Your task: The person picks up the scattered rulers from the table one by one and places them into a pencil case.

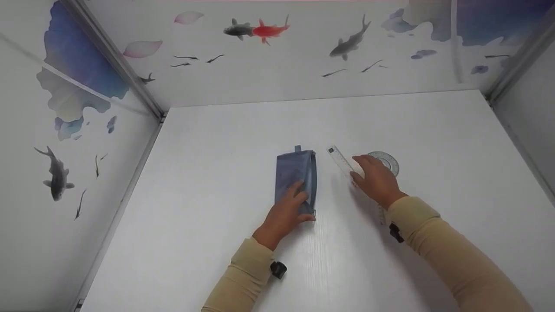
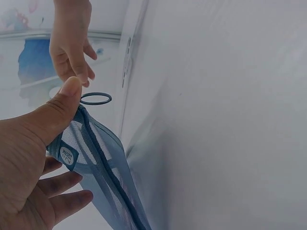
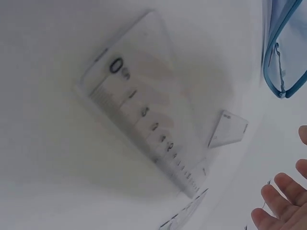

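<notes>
A blue mesh zip pouch (image 1: 288,171) lies on the white table, its zipped side gaping open toward the right. My left hand (image 1: 284,212) holds its near end, thumb by the corner and fingers over the mesh. In the left wrist view a ring pull (image 2: 96,98) sticks out beside the thumb. My right hand (image 1: 377,177) hovers over a clear ruler (image 1: 338,157), its fingers spread and loosely bent. A clear round protractor (image 1: 392,162) lies partly hidden behind that hand. Another clear scale piece (image 1: 381,214) shows beneath the right wrist.
White panels printed with fish and blue leaves stand at the back and the left (image 1: 58,173) of the table (image 1: 208,173). A plain pale panel (image 1: 529,99) borders the right side. Each sleeve carries a small black wrist device (image 1: 278,269).
</notes>
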`<action>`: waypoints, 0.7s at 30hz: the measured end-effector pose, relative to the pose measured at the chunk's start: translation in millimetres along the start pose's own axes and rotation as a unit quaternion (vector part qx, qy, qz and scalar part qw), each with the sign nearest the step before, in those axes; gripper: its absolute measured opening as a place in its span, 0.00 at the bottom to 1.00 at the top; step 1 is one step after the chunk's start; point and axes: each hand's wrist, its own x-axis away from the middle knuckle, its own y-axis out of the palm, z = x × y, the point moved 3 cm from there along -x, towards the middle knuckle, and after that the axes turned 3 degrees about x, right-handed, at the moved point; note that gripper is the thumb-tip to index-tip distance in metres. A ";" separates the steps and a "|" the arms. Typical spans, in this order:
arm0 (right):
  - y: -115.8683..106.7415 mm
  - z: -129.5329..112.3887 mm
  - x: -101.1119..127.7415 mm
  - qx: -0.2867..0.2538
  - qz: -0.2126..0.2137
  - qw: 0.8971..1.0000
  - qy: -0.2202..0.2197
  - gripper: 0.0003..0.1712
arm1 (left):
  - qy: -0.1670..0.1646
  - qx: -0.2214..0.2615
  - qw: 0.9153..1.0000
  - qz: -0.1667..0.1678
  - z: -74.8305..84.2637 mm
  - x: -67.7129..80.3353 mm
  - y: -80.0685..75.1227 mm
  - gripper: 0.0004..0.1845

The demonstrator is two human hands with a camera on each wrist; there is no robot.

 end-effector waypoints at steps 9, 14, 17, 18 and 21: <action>3.0 16.2 -2.2 0.053 0.013 0.998 -0.007 0.30 | 0.016 -0.001 1.000 0.003 -0.9 -0.5 0.2 0.29; 2.8 26.1 -2.2 0.065 0.010 0.998 0.003 0.30 | 0.018 0.004 1.000 0.006 -2.0 -1.5 1.9 0.29; 1.7 29.8 -2.3 0.064 0.011 0.998 0.008 0.30 | 0.024 0.001 1.000 0.013 -2.9 -2.1 3.5 0.29; 1.2 30.9 -2.3 0.064 0.012 0.998 0.009 0.30 | 0.025 0.000 1.000 0.015 -3.2 -2.2 4.0 0.29; -0.3 34.8 -2.0 0.060 0.016 0.998 0.011 0.30 | 0.018 0.002 1.000 0.013 -3.4 -2.1 5.2 0.30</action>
